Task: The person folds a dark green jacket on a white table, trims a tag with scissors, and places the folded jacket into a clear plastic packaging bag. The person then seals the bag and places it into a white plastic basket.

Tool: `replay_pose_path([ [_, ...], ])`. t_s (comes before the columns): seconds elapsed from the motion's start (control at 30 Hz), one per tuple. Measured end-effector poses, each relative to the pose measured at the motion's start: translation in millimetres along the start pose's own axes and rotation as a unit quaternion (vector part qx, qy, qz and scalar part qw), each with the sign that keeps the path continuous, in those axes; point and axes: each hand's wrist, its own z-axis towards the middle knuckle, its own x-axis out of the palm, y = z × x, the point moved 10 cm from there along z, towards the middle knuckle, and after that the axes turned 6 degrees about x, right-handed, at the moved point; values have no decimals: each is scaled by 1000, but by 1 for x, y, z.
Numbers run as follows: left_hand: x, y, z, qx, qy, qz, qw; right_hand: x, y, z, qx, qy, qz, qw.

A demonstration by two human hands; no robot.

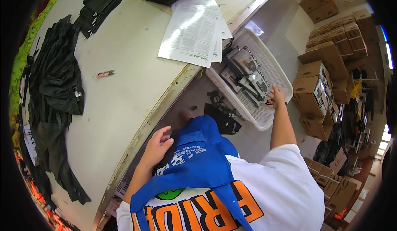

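Observation:
My right hand (276, 97) is over the near right side of a white plastic basket (264, 121), its fingers stretched out and apart, with nothing seen in them. Inside the basket lie several flat black items in clear printed bags (254, 84). My left hand (158, 146) hovers in front of my blue apron (198, 165), close to the table edge; its fingers are spread and hold nothing that I can see. On the table corner beside the basket rests a small stack of printed plastic sheets (190, 32).
The white table (120, 107) carries a pile of black garments (56, 74), folded black cloth (101, 7) and small thread snips (104, 73). Cardboard boxes (310, 86) stand at the right. Black straps and cloth (223, 119) lie low, beneath the basket's near side.

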Motion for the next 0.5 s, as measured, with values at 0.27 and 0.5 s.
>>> replay_pose_path([
  [0.27, 17, 45, -31, -108, -81, -96, 986, 62, -65, -14, 86, 84, -70, 990],
  [0.5, 16, -53, 65, 145, -174, 253, 941, 122, -108, 10, 113, 167, -57, 978],
])
